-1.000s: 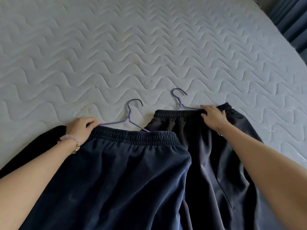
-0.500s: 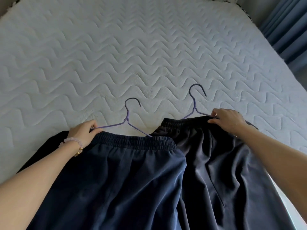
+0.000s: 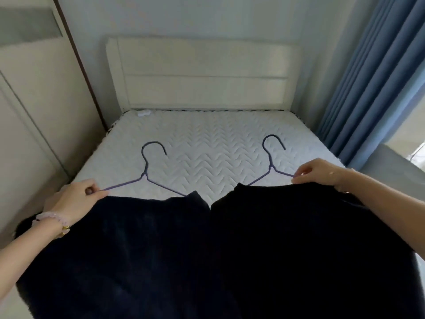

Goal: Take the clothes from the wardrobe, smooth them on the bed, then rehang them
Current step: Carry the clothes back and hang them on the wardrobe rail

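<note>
Though apart, both grips (image 3: 73, 199) (image 3: 322, 171) round hangers (image 3: 145, 174) (image 3: 271, 166)

A home bedroom: quilted bed (image 3: 207, 139); cream headboard (image 3: 202, 72); blue curtains (image 3: 372, 84); wardrobe door (image 3: 34, 107).

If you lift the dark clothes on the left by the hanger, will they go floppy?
Probably floppy: the dark cloth drapes limply. The thin purple hanger looks stiff, so it should keep its shape. Likely light, since the left hand only pinches it.

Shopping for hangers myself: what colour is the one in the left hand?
Purple; the hanger shows best in the head view.
</note>
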`<action>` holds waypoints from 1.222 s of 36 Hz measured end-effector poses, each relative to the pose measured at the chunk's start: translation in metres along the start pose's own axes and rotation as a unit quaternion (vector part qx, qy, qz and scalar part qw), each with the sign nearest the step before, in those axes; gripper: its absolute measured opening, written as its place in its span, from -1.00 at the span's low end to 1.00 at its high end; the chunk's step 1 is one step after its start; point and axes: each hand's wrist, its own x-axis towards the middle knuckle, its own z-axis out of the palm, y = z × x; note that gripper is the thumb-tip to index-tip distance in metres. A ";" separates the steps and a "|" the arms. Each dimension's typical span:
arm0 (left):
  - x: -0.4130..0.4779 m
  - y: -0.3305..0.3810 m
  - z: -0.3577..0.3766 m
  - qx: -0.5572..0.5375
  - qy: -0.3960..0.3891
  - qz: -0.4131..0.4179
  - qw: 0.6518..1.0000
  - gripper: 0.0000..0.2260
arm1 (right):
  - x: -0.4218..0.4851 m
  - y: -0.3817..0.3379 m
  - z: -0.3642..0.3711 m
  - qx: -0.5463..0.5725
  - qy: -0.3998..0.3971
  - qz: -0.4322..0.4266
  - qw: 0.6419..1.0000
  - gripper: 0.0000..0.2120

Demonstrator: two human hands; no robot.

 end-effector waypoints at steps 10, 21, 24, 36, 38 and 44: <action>-0.070 0.033 -0.218 -0.097 0.135 0.018 0.986 -0.83 | -0.137 -0.115 -0.108 0.014 0.126 -0.086 0.988 -0.84; -0.188 0.056 -0.263 -0.282 0.081 -0.054 0.955 -0.76 | -0.231 -0.182 -0.077 0.287 0.104 -0.196 0.932 -0.94; -0.234 0.052 -0.250 -0.286 0.041 -0.049 0.956 -0.65 | -0.249 -0.182 -0.038 0.318 0.073 -0.232 0.917 -0.89; -0.446 -0.007 -0.152 -0.325 0.123 -0.150 0.926 -0.65 | -0.312 -0.145 0.105 0.308 -0.075 -0.359 0.878 -0.81; -0.484 -0.023 -0.143 -0.357 0.164 -0.187 0.901 -0.67 | -0.323 -0.151 0.129 0.295 -0.090 -0.380 0.872 -0.81; -0.608 -0.058 -0.150 -0.405 0.292 -0.249 0.830 -0.73 | -0.367 -0.189 0.197 0.256 -0.186 -0.442 0.839 -0.81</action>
